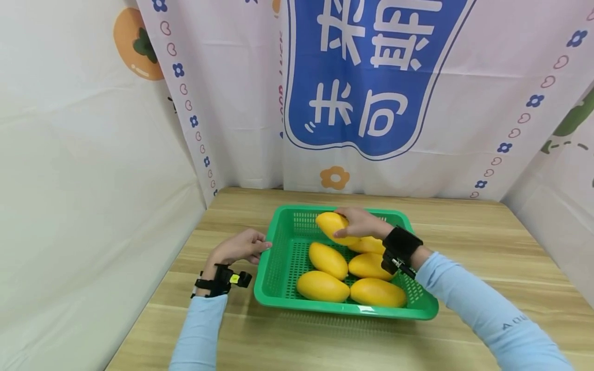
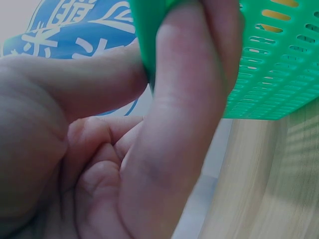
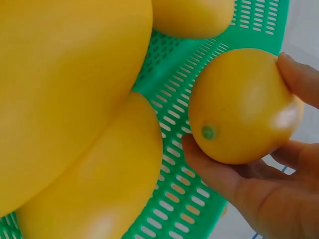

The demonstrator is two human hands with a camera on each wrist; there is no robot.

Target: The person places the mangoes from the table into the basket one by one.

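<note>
A green plastic basket [image 1: 287, 305] with slotted walls stands on the table, several yellow mangoes [image 1: 323, 286] lying in its middle and right part. My left hand [image 1: 241, 246] pinches the basket's left rim between thumb and forefinger; the left wrist view shows the thumb [image 2: 99, 82] against the rim's edge. Over the back of the basket, my right hand [image 1: 364, 224] grips one mango [image 1: 332, 224], thumb on one side and fingers on the other. Close up in the right wrist view, that held mango [image 3: 244, 109] shows a small green stem spot. Other mangoes are partly hidden behind the right wrist.
The wooden table [image 1: 487, 257] extends around the basket on both sides. Behind it hangs a white cloth with a blue printed panel [image 1: 362, 77]. A pale fabric wall [image 1: 93, 180] borders the left side.
</note>
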